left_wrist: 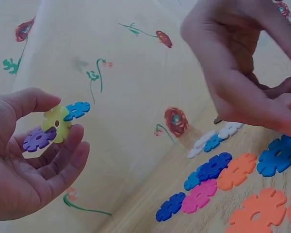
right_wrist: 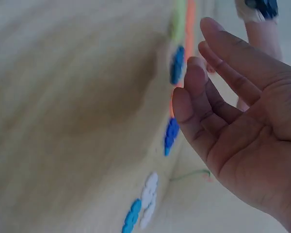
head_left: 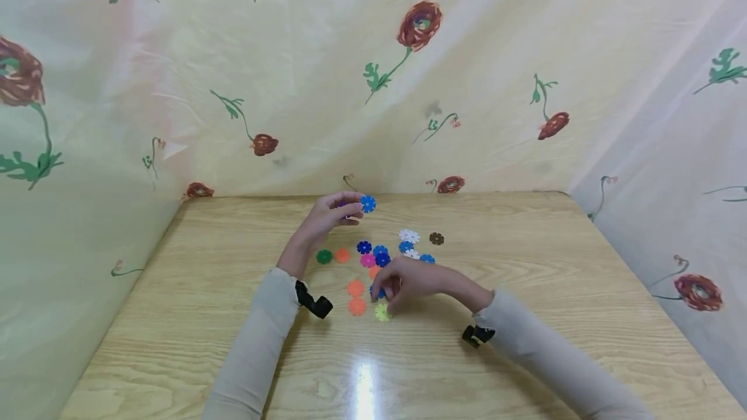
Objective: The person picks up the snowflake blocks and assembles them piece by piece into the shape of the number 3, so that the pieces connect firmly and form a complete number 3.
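Note:
My left hand (head_left: 325, 216) is raised over the table's far side, thumb and fingers pinching a small joined piece of notched plastic discs. In the left wrist view the piece has a yellow disc (left_wrist: 52, 118) in the middle, a purple disc (left_wrist: 36, 141) on one side and a light blue disc (left_wrist: 77, 110) on the other. The right hand (head_left: 411, 275) hovers low over the scattered discs, its fingers bent loosely downward with nothing between them. Right at its fingertips lies a blue disc (left_wrist: 270, 162), partly covered in the head view, with a yellow-green disc (head_left: 382, 313) just nearer.
Orange discs (head_left: 356, 306) lie left of the right hand, with a green disc (head_left: 323, 256) farther left. Dark blue and pink discs (head_left: 367, 260) sit mid-table. White discs (head_left: 410, 236) and a brown disc (head_left: 436, 238) lie farther back. Flowered cloth (head_left: 327, 83) hangs behind the table.

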{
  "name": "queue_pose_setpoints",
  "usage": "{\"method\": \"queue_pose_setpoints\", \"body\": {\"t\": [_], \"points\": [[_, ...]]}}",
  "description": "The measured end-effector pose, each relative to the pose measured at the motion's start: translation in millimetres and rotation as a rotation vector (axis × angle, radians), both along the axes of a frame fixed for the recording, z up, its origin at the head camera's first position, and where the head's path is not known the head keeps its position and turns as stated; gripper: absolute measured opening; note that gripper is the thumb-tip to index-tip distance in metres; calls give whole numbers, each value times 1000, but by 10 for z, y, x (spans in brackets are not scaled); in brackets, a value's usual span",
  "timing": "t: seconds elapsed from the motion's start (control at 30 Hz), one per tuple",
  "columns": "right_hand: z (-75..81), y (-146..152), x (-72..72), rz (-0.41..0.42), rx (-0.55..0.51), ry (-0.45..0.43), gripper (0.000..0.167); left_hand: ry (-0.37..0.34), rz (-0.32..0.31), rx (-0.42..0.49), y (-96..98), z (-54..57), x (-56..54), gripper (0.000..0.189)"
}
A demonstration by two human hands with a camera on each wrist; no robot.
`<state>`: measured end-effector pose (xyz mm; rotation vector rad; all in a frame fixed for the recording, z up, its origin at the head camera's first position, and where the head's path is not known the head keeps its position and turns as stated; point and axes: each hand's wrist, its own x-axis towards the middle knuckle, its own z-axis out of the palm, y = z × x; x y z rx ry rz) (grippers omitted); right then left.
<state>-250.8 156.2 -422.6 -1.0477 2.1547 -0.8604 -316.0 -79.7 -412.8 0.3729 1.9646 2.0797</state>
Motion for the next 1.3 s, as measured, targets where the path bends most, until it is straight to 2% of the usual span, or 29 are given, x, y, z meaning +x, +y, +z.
{"method": "queue_pose_setpoints", "body": {"t": [0.27,0.53,0.67,0.9,1.1,1.3], "points": [[-55,-52,115,75,42,99,26,8,7,-5,18,4,-14,32],[-72,-47,97,5,54,96,25,41,-23,-27,56,72,-81,34],[-72,-26,66,-61,45,124,25,62,-31,-17,80,119,-116,35],[-4,67,-113,-195,-64,199,11,8,-20,27,107,139,-121,35],[140,124,-358,-382,-167,309,16,18,-20,28,87,113,-112,38],[289,127,-545,-563,-279,317,16,43,-40,31,100,111,-113,38]]}}
